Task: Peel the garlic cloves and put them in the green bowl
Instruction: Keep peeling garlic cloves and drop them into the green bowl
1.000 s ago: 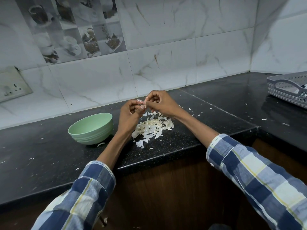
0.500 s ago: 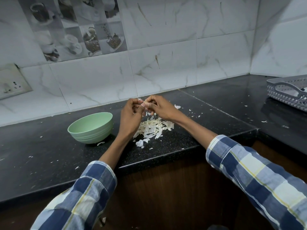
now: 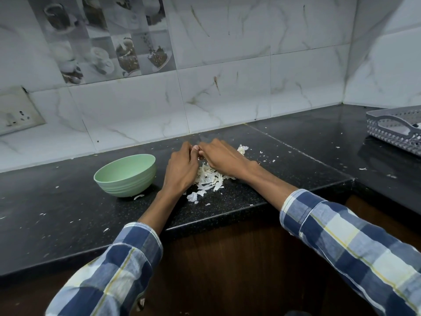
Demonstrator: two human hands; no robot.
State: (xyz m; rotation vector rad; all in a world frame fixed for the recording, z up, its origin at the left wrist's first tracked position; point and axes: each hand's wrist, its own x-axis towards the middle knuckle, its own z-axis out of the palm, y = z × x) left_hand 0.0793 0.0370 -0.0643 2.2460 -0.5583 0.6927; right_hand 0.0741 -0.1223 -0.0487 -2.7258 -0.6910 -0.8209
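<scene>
Both hands meet fingertip to fingertip low over the black speckled worktop [image 3: 68,224], just above a heap of pale garlic skins [image 3: 208,179]. The left hand [image 3: 182,167] has its fingers curled inward, and a small pinkish-white bit, seemingly a garlic clove [image 3: 196,147], shows right where its fingertips touch those of the right hand [image 3: 221,156]. The right hand's fingers are bent down toward that same spot; most of the clove is hidden between the two hands, so how firmly either grip clamps it cannot be told exactly, though both appear to pinch it. The green bowl [image 3: 125,176] stands upright on the worktop just to the left of the left hand, apart from it, and what it holds is out of sight. Loose flakes of skin lie scattered over the worktop. A grey perforated basket [image 3: 391,126] sits well apart at the far right. Both forearms come out of blue-and-white checked sleeves [image 3: 341,236].
</scene>
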